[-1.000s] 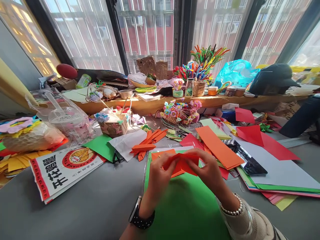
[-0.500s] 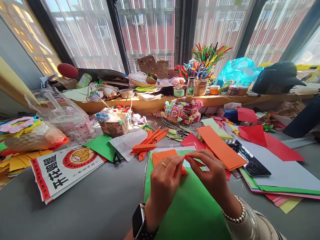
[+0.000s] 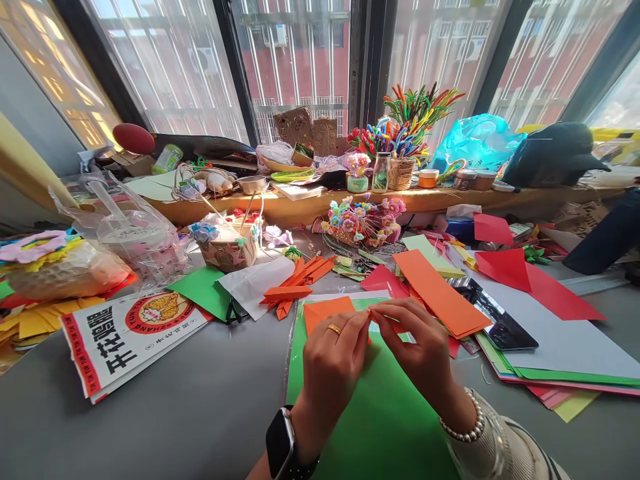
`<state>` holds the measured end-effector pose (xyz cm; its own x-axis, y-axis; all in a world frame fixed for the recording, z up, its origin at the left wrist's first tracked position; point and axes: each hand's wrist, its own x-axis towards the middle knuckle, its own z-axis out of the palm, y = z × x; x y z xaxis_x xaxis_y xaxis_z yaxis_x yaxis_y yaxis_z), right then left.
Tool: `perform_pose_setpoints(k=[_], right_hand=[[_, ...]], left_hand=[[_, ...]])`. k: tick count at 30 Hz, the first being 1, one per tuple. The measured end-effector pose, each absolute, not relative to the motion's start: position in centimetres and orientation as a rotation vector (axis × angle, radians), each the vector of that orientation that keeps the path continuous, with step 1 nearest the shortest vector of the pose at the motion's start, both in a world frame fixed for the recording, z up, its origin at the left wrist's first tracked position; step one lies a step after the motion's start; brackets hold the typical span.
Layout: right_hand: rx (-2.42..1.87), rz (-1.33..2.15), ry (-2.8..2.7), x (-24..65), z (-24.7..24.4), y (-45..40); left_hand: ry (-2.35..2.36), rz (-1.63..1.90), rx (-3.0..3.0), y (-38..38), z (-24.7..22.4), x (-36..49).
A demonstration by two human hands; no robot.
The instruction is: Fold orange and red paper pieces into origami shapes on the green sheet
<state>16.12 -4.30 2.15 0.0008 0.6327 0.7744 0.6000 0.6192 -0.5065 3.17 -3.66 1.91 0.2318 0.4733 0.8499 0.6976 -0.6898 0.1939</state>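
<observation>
An orange paper (image 3: pixel 327 311) lies over the green sheet (image 3: pixel 390 413), partly covered by my left hand (image 3: pixel 336 353). Fingertips of both hands meet in a pinch around a small piece of orange paper, most of which the fingers hide. My right hand (image 3: pixel 417 343) comes in from the right, thumb and index finger pressed together. Right of the hands lie orange strips (image 3: pixel 443 293), beside a dark phone (image 3: pixel 497 317). Folded orange pieces (image 3: pixel 300 287) sit in a pile beyond the sheet's left corner.
A printed paper bag (image 3: pixel 135 340) lies at the left, near a green paper (image 3: pixel 200 293). Coloured sheets (image 3: pixel 560 347) are stacked at the right. Behind stand a decorated basket (image 3: pixel 230 250), crocheted flowers (image 3: pixel 360 223) and a blue plastic bag (image 3: pixel 477 147) on the sill.
Both hands stay pinched together over the green sheet, with only a slight shift of the fingers. The view has moved very slightly.
</observation>
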Motion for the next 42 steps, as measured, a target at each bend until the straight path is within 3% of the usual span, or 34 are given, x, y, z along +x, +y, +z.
perform_pose_setpoints(k=[15, 29, 42], right_hand=[[-1.089, 0.205, -1.601, 16.1, 2.0, -4.5], [-1.238, 1.190, -1.203, 17.1, 2.8, -3.7], [-1.026, 1.595, -0.901, 17.1, 1.8, -3.4]], left_hand=[[-1.129, -1.491, -2.281, -3.7, 1.8, 3.4], [-2.008, -2.111, -2.759, -2.6, 3.3, 2.3], [-1.866, -1.922, -2.722, -2.2, 2.3, 2.3]])
